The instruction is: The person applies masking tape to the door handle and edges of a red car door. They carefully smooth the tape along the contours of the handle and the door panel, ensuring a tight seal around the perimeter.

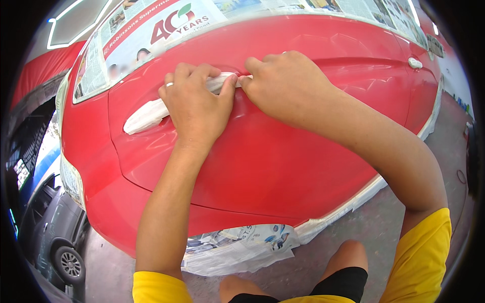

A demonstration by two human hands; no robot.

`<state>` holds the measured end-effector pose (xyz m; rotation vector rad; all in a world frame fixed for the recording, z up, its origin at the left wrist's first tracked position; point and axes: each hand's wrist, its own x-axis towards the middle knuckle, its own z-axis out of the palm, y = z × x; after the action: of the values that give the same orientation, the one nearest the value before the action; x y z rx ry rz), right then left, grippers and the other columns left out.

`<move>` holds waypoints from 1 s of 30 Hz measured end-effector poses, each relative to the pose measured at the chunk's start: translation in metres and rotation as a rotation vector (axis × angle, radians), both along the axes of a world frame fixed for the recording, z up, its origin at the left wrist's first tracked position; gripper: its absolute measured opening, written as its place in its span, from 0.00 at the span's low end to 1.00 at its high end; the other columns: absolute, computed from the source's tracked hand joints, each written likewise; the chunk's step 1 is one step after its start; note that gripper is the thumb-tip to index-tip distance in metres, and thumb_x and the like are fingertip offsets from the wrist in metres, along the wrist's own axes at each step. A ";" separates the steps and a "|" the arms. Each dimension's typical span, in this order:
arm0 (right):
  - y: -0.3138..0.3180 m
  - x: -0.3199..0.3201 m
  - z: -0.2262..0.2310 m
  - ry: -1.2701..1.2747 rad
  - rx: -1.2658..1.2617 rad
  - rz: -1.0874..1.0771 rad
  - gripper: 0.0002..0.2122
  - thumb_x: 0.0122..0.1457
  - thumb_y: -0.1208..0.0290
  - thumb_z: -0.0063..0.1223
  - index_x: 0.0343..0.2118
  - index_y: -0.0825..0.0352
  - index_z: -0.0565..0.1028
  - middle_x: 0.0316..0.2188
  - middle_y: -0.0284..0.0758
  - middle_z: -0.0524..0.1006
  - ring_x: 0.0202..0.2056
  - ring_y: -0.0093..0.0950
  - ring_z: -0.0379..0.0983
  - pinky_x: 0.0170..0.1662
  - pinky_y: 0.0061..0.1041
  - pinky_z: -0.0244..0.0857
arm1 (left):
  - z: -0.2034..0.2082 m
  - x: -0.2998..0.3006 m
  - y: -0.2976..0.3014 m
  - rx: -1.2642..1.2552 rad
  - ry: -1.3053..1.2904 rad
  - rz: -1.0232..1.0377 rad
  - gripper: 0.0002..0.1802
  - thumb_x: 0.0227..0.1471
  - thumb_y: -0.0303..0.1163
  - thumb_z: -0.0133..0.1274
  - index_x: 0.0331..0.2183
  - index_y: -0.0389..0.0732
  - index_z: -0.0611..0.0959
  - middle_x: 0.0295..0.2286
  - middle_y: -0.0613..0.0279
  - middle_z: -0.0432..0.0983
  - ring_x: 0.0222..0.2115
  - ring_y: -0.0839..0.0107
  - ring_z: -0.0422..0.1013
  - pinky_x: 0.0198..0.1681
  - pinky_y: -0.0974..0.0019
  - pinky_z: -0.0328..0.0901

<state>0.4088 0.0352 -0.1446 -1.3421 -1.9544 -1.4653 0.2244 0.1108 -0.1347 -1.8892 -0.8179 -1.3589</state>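
A red car door [283, 166] fills the middle of the view. Its door handle [145, 116] is wrapped in white masking tape. My left hand [194, 103], with a ring on one finger, is closed over the handle's right half, the thumb pressing near its end. Just right of it, my right hand [285, 78] is closed in a pinch on a short piece of white masking tape [244, 81] at the handle's right end. Its curled fingers partly hide that piece.
Newspaper [212, 25] covers the car windows, and more newspaper [237, 247] hangs over the wheel area below. Another taped handle [415, 63] sits far right. A grey car [55, 232] stands at the left. A cable [461, 177] lies on the floor at right.
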 end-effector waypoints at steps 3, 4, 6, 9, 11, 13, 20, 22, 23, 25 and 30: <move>-0.006 -0.005 -0.009 0.094 0.019 0.053 0.09 0.63 0.71 0.58 0.43 0.63 0.86 0.39 0.36 0.82 0.38 0.34 0.85 0.38 0.34 0.78 | -0.003 0.005 0.002 0.011 -0.036 0.007 0.17 0.50 0.45 0.74 0.35 0.45 0.91 0.38 0.56 0.79 0.44 0.51 0.72 0.52 0.47 0.63; -0.010 -0.007 -0.014 0.130 0.028 0.073 0.09 0.63 0.71 0.59 0.42 0.63 0.86 0.39 0.36 0.82 0.38 0.35 0.84 0.38 0.34 0.78 | -0.005 0.008 0.005 0.018 -0.048 0.003 0.17 0.49 0.46 0.73 0.35 0.45 0.91 0.37 0.55 0.78 0.43 0.51 0.72 0.52 0.46 0.63; -0.026 -0.007 -0.034 0.195 0.014 0.084 0.07 0.62 0.72 0.59 0.40 0.64 0.86 0.37 0.36 0.81 0.35 0.36 0.84 0.35 0.35 0.77 | -0.008 0.001 0.006 -0.009 -0.036 0.045 0.18 0.51 0.48 0.71 0.36 0.44 0.91 0.39 0.53 0.79 0.45 0.50 0.72 0.53 0.46 0.64; -0.078 0.003 -0.076 0.421 0.013 0.189 0.10 0.59 0.76 0.60 0.43 0.63 0.86 0.32 0.36 0.80 0.29 0.35 0.81 0.29 0.36 0.72 | 0.002 0.000 -0.005 -0.177 -0.009 0.078 0.22 0.55 0.51 0.71 0.41 0.43 0.93 0.45 0.51 0.82 0.48 0.53 0.76 0.53 0.49 0.70; -0.115 0.008 -0.130 0.584 -0.135 0.380 0.13 0.56 0.75 0.64 0.45 0.61 0.86 0.31 0.33 0.77 0.28 0.33 0.79 0.27 0.33 0.71 | 0.019 -0.006 -0.010 -0.379 -0.017 -0.041 0.22 0.57 0.50 0.70 0.44 0.43 0.93 0.47 0.51 0.82 0.47 0.58 0.78 0.52 0.54 0.72; -0.140 0.001 -0.194 0.778 -0.317 0.577 0.15 0.54 0.75 0.67 0.47 0.60 0.86 0.29 0.31 0.74 0.26 0.31 0.77 0.24 0.32 0.70 | 0.038 -0.025 -0.013 -0.631 -0.026 -0.232 0.21 0.60 0.48 0.69 0.46 0.42 0.93 0.47 0.53 0.83 0.46 0.63 0.79 0.50 0.58 0.73; -0.182 -0.111 -0.487 1.170 -1.292 0.488 0.11 0.67 0.59 0.56 0.44 0.47 0.89 0.36 0.38 0.83 0.33 0.47 0.83 0.36 0.51 0.76 | 0.021 -0.022 -0.009 -0.102 0.286 -0.028 0.19 0.58 0.43 0.72 0.45 0.40 0.93 0.37 0.59 0.82 0.38 0.65 0.80 0.43 0.63 0.72; -0.187 -0.107 -0.500 1.182 -1.338 0.545 0.11 0.67 0.58 0.56 0.42 0.49 0.89 0.36 0.40 0.83 0.34 0.48 0.83 0.37 0.51 0.77 | 0.018 -0.019 -0.002 0.017 0.341 0.013 0.18 0.57 0.42 0.73 0.44 0.40 0.93 0.35 0.60 0.81 0.37 0.65 0.79 0.42 0.62 0.72; -0.188 -0.106 -0.504 1.184 -1.364 0.576 0.11 0.67 0.57 0.57 0.42 0.49 0.89 0.36 0.40 0.83 0.35 0.49 0.83 0.38 0.51 0.77 | 0.018 -0.020 -0.003 0.045 0.354 0.025 0.18 0.56 0.42 0.73 0.43 0.40 0.93 0.34 0.61 0.81 0.36 0.65 0.79 0.41 0.62 0.72; -0.178 -0.097 -0.506 1.200 -1.308 0.552 0.11 0.67 0.57 0.57 0.41 0.50 0.89 0.37 0.42 0.84 0.36 0.49 0.83 0.40 0.51 0.77 | 0.016 -0.021 0.000 0.144 0.411 0.081 0.17 0.55 0.41 0.74 0.42 0.40 0.93 0.34 0.62 0.81 0.36 0.65 0.78 0.41 0.61 0.72; -0.163 -0.084 -0.529 1.163 -1.259 0.384 0.12 0.66 0.56 0.57 0.41 0.51 0.89 0.38 0.42 0.84 0.37 0.48 0.84 0.41 0.51 0.77 | 0.022 -0.021 -0.002 -0.036 0.342 -0.011 0.18 0.57 0.39 0.72 0.46 0.40 0.92 0.37 0.62 0.83 0.35 0.68 0.78 0.42 0.63 0.72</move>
<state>0.3245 -0.1281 -0.6735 -1.4604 -1.9104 0.8584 0.2034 0.1087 -0.1132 -2.0794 -0.6620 -0.9916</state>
